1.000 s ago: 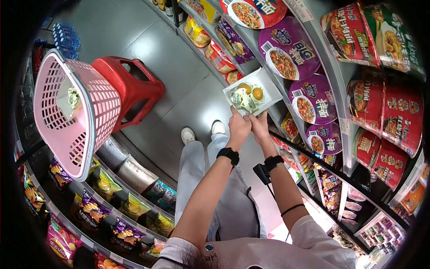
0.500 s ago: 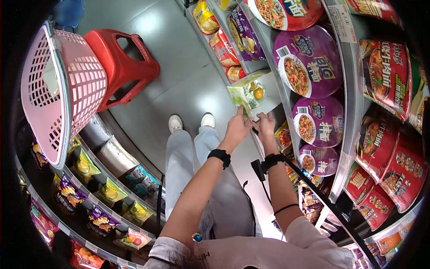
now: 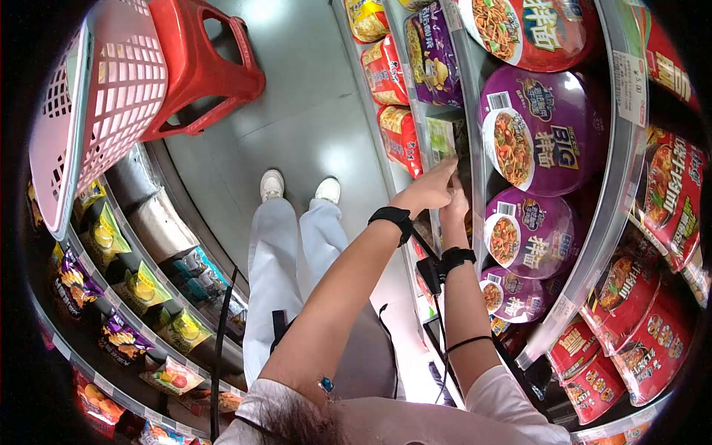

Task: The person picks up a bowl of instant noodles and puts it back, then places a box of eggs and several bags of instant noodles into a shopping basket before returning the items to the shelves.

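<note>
A green-and-clear snack packet [image 3: 440, 136] lies in the shelf gap between the bagged noodles and the purple noodle bowls. My left hand [image 3: 430, 189] reaches into that gap, its fingertips closed at the packet's near edge. Just beside and partly behind it is my right hand [image 3: 455, 206], close against the left; its fingertips are hidden. Right of both hands stand purple noodle bowls [image 3: 538, 133] with pictured lids. Beyond the packet lies a purple noodle bag [image 3: 432, 55], and red noodle bags [image 3: 399, 137] sit left of it.
A pink basket [image 3: 122, 89] rests on a red stool [image 3: 200, 63] at upper left. Shelves of chip bags [image 3: 141, 285] curve along the left. Red noodle tubs [image 3: 653, 348] fill the right shelf. A shelf rail [image 3: 593, 245] runs beside the bowls.
Both hands have moved right and farther into the shelf with the packet, which was over the shelf's front before. The view has shifted, so the basket and stool sit higher.
</note>
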The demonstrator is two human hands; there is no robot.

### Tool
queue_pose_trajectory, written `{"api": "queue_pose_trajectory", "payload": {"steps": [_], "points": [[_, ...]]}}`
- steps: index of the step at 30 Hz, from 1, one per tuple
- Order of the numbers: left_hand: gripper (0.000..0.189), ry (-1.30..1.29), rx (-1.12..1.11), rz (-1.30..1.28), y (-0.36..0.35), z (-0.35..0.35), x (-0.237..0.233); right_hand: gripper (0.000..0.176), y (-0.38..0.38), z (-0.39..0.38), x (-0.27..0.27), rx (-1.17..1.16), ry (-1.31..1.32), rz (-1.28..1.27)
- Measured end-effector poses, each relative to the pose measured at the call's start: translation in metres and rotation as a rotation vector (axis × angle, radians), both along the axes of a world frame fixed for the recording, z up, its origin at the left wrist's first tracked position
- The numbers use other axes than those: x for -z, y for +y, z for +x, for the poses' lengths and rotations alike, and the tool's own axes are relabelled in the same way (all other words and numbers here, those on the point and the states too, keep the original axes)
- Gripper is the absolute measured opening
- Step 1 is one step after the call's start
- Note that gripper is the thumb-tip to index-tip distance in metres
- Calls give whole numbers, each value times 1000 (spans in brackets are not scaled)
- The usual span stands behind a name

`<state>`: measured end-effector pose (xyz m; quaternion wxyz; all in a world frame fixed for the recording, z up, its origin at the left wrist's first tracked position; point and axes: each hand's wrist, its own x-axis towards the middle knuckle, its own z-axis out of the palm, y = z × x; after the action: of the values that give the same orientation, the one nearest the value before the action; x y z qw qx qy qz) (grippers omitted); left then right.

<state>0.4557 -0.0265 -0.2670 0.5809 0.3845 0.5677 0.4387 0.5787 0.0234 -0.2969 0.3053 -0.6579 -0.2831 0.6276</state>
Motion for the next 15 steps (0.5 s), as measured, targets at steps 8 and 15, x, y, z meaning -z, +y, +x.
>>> {"api": "queue_pose_trajectory", "payload": {"steps": [8,15], "points": [[62,-6,51,-57,3,-9,-3,41,5,-5,7,-51,57,11],[60,-104,40,-97,-14,-18,-16,46,-1,-8,-6,-41,-59,-58]]}}
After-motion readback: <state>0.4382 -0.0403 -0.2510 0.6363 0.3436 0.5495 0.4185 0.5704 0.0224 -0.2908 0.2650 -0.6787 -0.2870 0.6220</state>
